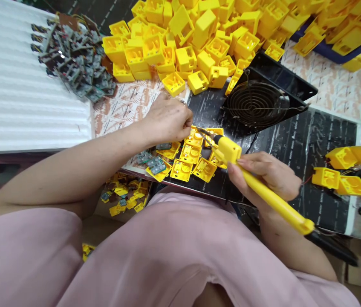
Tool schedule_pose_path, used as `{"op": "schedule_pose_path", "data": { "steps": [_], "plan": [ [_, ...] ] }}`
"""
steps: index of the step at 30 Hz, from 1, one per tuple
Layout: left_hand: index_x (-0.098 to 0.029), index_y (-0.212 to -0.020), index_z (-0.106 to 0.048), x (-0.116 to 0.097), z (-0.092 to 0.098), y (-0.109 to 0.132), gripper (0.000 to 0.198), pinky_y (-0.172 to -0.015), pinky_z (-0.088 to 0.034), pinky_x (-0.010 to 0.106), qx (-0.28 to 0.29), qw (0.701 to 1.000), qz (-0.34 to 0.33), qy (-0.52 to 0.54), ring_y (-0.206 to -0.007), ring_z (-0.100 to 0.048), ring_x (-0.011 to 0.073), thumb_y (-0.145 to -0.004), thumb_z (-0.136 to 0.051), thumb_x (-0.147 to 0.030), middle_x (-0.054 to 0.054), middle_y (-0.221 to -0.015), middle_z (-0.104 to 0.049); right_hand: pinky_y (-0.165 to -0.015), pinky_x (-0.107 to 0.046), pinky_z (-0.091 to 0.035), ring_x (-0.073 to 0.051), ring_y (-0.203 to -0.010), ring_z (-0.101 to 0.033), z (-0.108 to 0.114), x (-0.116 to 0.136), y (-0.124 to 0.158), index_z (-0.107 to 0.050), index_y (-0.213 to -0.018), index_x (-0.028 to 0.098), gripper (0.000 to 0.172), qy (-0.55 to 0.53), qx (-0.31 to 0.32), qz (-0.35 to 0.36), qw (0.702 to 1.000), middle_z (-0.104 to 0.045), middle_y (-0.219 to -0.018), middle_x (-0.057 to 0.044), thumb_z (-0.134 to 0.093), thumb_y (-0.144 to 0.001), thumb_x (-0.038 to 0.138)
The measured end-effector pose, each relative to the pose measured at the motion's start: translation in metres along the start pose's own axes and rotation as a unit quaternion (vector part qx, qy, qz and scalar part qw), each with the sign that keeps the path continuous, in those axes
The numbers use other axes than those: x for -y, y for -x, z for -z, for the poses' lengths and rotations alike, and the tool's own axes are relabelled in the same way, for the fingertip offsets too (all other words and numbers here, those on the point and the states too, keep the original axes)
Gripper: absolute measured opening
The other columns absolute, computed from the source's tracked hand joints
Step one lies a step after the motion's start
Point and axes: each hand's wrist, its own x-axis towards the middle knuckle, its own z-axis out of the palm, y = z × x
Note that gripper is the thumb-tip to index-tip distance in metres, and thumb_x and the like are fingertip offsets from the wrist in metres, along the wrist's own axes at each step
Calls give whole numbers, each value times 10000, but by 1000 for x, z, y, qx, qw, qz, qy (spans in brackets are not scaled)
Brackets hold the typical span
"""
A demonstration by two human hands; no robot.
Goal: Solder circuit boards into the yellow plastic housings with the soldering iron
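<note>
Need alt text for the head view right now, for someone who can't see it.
The right hand grips a yellow soldering iron, its tip at open yellow housings that the left hand touches. Behind lie a heap of housings, a black fan and grey parts.

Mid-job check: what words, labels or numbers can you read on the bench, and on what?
No text is legible.
black mat: rows of white print, too small and blurred to read.
patterned paper: reddish-brown print, too blurred to read.
soldering iron in the right hand, yellow housings, fan: no lettering visible.
</note>
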Motion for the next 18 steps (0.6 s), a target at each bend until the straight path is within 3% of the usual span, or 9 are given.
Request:
{"op": "schedule_pose_path", "data": {
  "steps": [7, 11, 13, 18],
  "plan": [
    [-174, -840, -755, -6, 3, 0, 171, -1069, -470, 467, 21, 999, 18, -36, -1110, -736, 338, -832, -591, -224, 59, -871, -769, -560, -266, -627, -171, -637, -751, 8, -4, 9, -696, -1034, 271, 278, 18, -34, -42, 998, -782, -812, 25, -870, -842, 171],
    [-183, -864, -761, -6, 3, 0, 182, -1066, -474, 456, 17, 999, 20, -45, -1092, -741, 321, -836, -587, -229, 46, -863, -766, -671, -321, -686, -191, -698, -781, 9, -8, 17, -668, -1370, 310, 539, 35, -39, -85, 995, -821, -981, 7, -865, -873, 248],
    [-194, -872, -764, -4, 2, 1, 185, -1067, -469, 447, 16, 999, 15, -35, -1072, -742, 303, -842, -587, -235, 33, -843, -760, -691, -336, -698, -199, -718, -791, 10, -7, 18, -645, -1423, 319, 586, 35, -31, -98, 994, -827, -1030, -2, -862, -880, 266],
    [-230, -958, -781, 3, -2, 6, 201, -1125, -408, 488, -10, 1000, 7, 10, -1055, -732, 283, -880, -598, -259, 9, -829, -757, -533, -283, -643, -185, -620, -759, 9, -4, 13, -731, -1034, 279, 237, 15, -46, -72, 996, -802, -827, 20, -879, -854, 238]
  ]
}}
